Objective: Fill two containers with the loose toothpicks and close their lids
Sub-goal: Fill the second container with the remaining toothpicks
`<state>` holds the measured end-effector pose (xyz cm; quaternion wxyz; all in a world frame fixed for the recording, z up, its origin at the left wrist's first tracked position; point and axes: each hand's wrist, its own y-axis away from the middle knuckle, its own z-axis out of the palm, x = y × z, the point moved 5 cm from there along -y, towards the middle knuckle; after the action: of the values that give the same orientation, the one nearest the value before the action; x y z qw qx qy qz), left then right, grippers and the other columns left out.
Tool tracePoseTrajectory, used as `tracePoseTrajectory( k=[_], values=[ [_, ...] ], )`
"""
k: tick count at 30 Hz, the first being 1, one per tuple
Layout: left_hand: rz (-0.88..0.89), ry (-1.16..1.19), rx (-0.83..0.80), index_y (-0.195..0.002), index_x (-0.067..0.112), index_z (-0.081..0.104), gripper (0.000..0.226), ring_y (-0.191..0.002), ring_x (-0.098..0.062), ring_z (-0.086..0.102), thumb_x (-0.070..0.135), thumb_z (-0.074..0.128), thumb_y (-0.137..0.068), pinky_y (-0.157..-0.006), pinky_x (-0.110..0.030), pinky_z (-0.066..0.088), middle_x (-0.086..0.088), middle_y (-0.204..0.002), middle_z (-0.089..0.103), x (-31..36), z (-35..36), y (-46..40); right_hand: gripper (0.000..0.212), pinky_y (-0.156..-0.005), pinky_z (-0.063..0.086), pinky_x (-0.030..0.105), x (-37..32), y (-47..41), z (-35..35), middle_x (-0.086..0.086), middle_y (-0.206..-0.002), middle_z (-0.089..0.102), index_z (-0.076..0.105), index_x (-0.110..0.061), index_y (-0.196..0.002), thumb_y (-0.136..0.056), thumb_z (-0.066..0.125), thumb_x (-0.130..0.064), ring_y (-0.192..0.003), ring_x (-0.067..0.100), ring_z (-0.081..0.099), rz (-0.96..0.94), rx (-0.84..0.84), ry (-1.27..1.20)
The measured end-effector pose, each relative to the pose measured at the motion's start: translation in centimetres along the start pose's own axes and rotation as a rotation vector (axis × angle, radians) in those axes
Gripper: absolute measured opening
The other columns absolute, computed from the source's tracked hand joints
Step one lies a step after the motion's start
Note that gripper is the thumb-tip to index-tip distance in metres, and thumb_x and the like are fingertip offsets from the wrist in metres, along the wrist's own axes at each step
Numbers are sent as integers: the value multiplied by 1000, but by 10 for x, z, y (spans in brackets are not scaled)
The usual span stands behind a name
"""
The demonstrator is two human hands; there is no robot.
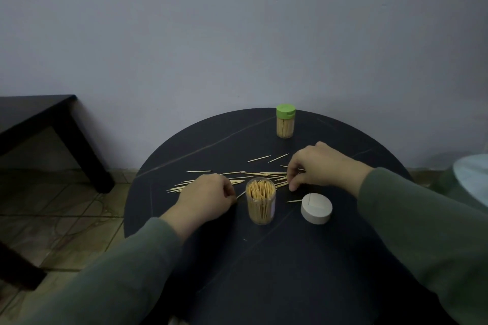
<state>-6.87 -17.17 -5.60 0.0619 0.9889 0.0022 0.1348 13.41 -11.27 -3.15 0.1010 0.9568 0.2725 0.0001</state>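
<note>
Open clear container [261, 203], upright, nearly full; its white lid [316, 208] beside; green-lidded container [285, 124] closed, farther from me; loose toothpicks [253, 174] scattered between.

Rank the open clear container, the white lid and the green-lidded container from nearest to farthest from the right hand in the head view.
From the right hand:
1. Open clear container, just to its left and toward the person.
2. White lid, lying below the wrist on the near side; close to call with the first.
3. Green-lidded container, upright at the table's far edge.
</note>
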Motion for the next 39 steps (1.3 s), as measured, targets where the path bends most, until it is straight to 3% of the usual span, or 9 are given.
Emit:
tracePoseTrajectory(
  k=[4, 7, 10, 13, 17, 22, 27, 31, 39],
  values=[
    [-6, -57, -3, -89, 35, 62, 1, -96, -13, 59, 35, 63, -89, -87, -35, 53, 8, -104, 64, -3, -4, -7, 32, -85, 36, 27, -1, 5, 0, -13, -107, 62, 68, -32, -99, -72, 79, -45, -102, 7, 54, -1, -89, -46],
    [20, -105, 71, -107, 34, 59, 22, -106, -16, 54, 40, 65, -87, -90, -35, 50, 5, -117, 54, -4, -6, -11, 26, -82, 36, 26, -3, 4, 3, -13, -105, 62, 69, -32, -96, -74, 79, -42, -100, 7, 54, -10, -99, -42],
    [3, -122, 97, -132, 30, 49, 50, -121, -21, 46, 43, 65, -87, -99, -39, 46, 1, -133, 47, -8, -6, -16, 16, -86, 41, 27, -1, 0, 4, -13, -107, 62, 69, -33, -93, -79, 74, -39, -103, 8, 55, -22, -35, -11],
    [-10, -129, 93, -140, 28, 44, 55, -126, -22, 42, 42, 61, -90, -102, -40, 43, 0, -139, 45, -12, -3, -23, 11, -95, 39, 31, 1, -5, 8, -13, -109, 62, 68, -33, -94, -84, 69, -39, -105, 8, 54, -43, 7, -21],
    [5, -142, 72, -140, 26, 45, 49, -126, -22, 43, 39, 56, -94, -103, -40, 42, 0, -139, 45, -14, 0, -32, 9, -99, 34, 39, 0, -13, 10, -12, -115, 57, 65, -37, -95, -87, 65, -41, -111, 11, 50, -93, 138, 1],
    [96, -176, 95, -135, 29, 53, 38, -121, -19, 44, 36, 50, -98, -99, -36, 43, 3, -132, 48, -9, 2, -38, 42, -102, 30, 41, 3, -20, 13, -9, -134, 53, 54, -35, -132, -91, 58, -44, -123, 15, 45, -22, 183, 9],
    [169, -220, 170, -124, 34, 62, 30, -115, -14, 48, 38, 49, -98, -89, -29, 44, 9, -122, 56, -1, 2, -37, 28, -96, 27, 38, 1, -22, 12, -12, -121, 62, 64, -36, -120, -95, 53, -42, -114, 13, 48, -10, 204, 67],
    [192, -234, 226, -116, 34, 66, 27, -112, -14, 52, 38, 48, -98, -88, -31, 48, 8, -119, 59, 4, 2, -32, 25, -96, 27, 40, -2, -21, 12, -12, -113, 66, 67, -36, -115, -96, 52, -42, -108, 13, 50, -7, 235, 132],
    [166, -267, 278, -117, 19, 59, 22, -106, -19, 52, 25, 46, -99, -82, -34, 51, -1, -116, 55, 14, 8, -30, 22, -99, 28, 43, -11, -25, 16, -2, -116, 62, 57, -26, -116, -100, 46, -36, -109, 19, 50, -13, 170, 334]
  ],
)
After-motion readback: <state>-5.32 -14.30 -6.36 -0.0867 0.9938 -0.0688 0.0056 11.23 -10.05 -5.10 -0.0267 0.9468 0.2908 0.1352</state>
